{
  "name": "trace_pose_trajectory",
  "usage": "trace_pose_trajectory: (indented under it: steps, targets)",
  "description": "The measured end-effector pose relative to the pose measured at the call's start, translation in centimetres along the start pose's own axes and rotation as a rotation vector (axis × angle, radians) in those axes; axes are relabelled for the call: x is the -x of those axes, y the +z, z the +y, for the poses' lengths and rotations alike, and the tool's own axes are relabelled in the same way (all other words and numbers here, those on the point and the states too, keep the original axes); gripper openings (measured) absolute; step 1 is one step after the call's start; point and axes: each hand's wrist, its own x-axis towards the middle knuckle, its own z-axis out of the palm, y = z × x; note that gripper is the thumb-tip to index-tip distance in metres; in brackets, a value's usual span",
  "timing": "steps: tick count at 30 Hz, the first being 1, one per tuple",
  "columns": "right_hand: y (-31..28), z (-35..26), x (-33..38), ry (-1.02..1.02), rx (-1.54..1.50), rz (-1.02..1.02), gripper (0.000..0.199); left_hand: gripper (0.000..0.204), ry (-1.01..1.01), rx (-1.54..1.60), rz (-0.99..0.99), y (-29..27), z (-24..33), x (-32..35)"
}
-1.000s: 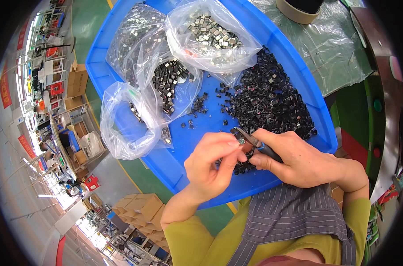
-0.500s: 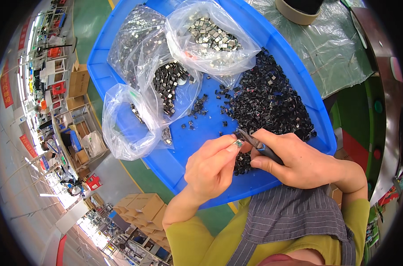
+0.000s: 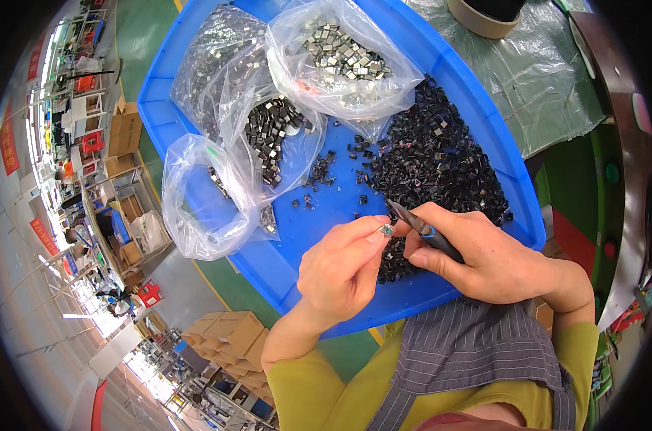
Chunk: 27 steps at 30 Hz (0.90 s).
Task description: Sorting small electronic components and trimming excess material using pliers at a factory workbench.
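Between the thumb and forefinger of my left hand (image 3: 342, 269) is a tiny green and silver electronic part (image 3: 386, 230). My right hand (image 3: 477, 255) is wrapped round dark-handled pliers (image 3: 432, 235), whose jaws point up and left, close beside the part. Both hands are over the near part of a large blue tray (image 3: 283, 269). Just beyond them lies a heap of small black parts (image 3: 441, 158). The exact kind of the held part is too small to tell.
In the tray are clear plastic bags: one with silver square pieces (image 3: 347, 54), another with black and silver pieces (image 3: 268, 136), and a smaller open bag (image 3: 207, 201) at left. A tape roll (image 3: 484, 18) sits on the plastic-covered surface. Cardboard boxes (image 3: 229, 337) are stacked lower left.
The pliers and my right hand have shifted slightly to the right, away from the small part. My left hand stays nearly in place, still pinching it.
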Motion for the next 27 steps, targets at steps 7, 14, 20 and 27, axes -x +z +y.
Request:
trace_pose_trajectory:
  steps: [7,14,20,27]
  targets:
    - [-0.4,-0.2,0.0,0.06,0.04,-0.022,0.029,0.027,-0.029,0.021,-0.105,-0.4,0.4,-0.2]
    - [0.9,0.4,0.0,-0.211,0.424,0.226,0.028,0.015,-0.383,0.121,0.052,-1.1,0.3,-2.6]
    - [0.9,1.0,0.0,-0.417,0.53,0.25,0.027,0.018,-0.358,-0.064,0.089,-0.9,-2.8,-10.8]
    - [0.9,0.7,0.4,-0.222,0.393,0.171,0.025,0.015,-0.375,-0.385,0.273,-6.3,-4.9,-11.1]
